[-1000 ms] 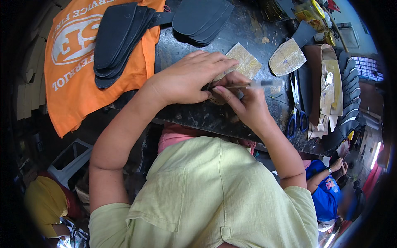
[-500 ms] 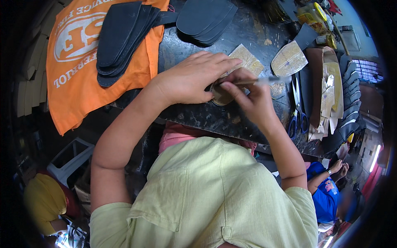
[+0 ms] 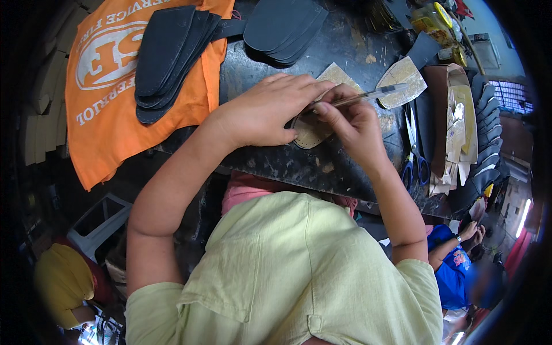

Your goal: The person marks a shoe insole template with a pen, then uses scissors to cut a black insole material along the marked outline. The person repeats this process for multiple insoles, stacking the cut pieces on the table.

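Observation:
My right hand (image 3: 353, 118) pinches a clear pen (image 3: 376, 93), its back end pointing right and its tip hidden near my fingers. Flat and stretched out, my left hand (image 3: 276, 109) presses with thumb and fingers on a rounded tan piece (image 3: 313, 137) with a row of small dots along its rim. A dark edge shows around this piece at its left side. Just beyond both hands lies a gold-and-silver, worn-looking pattern piece (image 3: 336, 75), partly covered. A similar pattern piece (image 3: 402, 83) rests to the right of the pen.
Scissors with blue handles (image 3: 415, 164) lie right of my hand. Stacked black cut pieces sit on an orange cloth (image 3: 100, 123), with another black stack (image 3: 284, 29) at the back. Jars (image 3: 434, 23) and brown scraps (image 3: 457, 132) stand right. A person in blue (image 3: 451, 264) works lower right.
My right hand has shifted slightly nearer and turned the pen, which now shows sharply instead of blurred. More of the tan piece is uncovered. My left hand stays in place.

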Demonstrator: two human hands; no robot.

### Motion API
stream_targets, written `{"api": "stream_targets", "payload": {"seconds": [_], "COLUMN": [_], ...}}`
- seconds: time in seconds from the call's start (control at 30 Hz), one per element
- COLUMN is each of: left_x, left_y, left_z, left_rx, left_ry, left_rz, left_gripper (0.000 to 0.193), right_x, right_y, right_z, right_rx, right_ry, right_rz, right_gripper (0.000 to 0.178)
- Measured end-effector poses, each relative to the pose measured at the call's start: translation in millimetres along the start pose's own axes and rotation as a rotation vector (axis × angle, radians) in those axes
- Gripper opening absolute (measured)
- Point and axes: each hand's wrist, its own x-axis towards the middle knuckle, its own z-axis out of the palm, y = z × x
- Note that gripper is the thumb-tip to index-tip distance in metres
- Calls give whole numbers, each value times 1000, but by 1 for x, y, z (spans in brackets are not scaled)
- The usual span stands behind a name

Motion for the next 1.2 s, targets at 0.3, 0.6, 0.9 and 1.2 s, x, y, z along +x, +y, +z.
{"api": "stream_targets", "payload": {"seconds": [0.3, 0.6, 0.9, 1.2], "left_x": [3, 5, 7, 8], "left_y": [-4, -6, -3, -2], "left_z": [-2, 3, -2, -5], "left_rx": [-56, 1, -16, -13], "left_ry": [-12, 49, 34, 25], "left_rz": [-23, 15, -13, -40], "left_gripper": [98, 93, 97, 102], "right_x": [0, 0, 3, 11], "right_y": [-5, 9, 0, 0], "right_z": [3, 7, -2, -4], "right_rx": [-255, -489, -288, -27], "right_ry": [-88, -26, -72, -10], "right_rz": [-264, -453, -266, -42], "right_gripper": [14, 14, 14, 17]}}
